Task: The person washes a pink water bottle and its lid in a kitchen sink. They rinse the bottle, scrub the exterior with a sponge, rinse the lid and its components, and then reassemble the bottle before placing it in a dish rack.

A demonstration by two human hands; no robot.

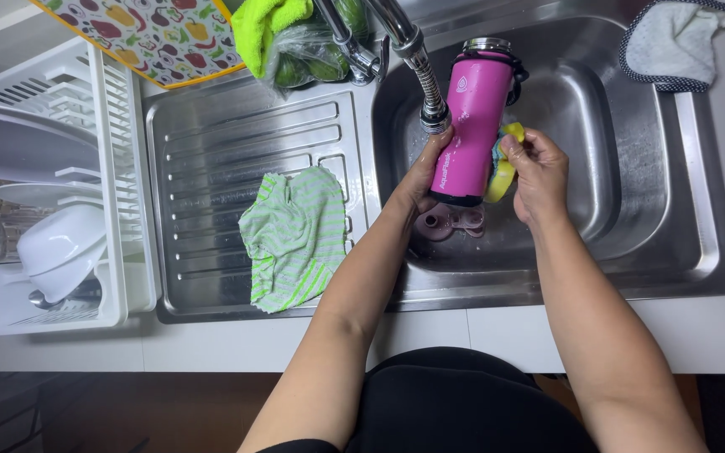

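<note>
Stainless steel fills most of our view: a sink (698, 243) on the right and its ribbed draining board (211, 159) on the left, set in a pale counter. Over the basin we hold a pink bottle (469, 126), nearly upright, its long axis running from the open metal mouth at the far end down to the dark base nearest us, tipped slightly to the right at the top. Our left hand (421, 172) is wrapped around the lower left side of the bottle, fingers closed on it. Our right hand (537, 172) is closed on a yellow sponge (503, 172) and presses it against the bottle's lower right side, so the two hands face each other across the body, both near the base and about equally close. A flexible tap spout (430, 84) ends just beside the bottle's left flank, above our left hand. Beneath the bottle, on the basin floor, lies a pinkish lid (451, 222). Farther out, a green striped cloth (295, 239) is crumpled on the draining board, a white dish rack (119, 168) with bowls and glasses stands at the left, and a grey-edged cloth (673, 42) rests at the far right corner.
</note>
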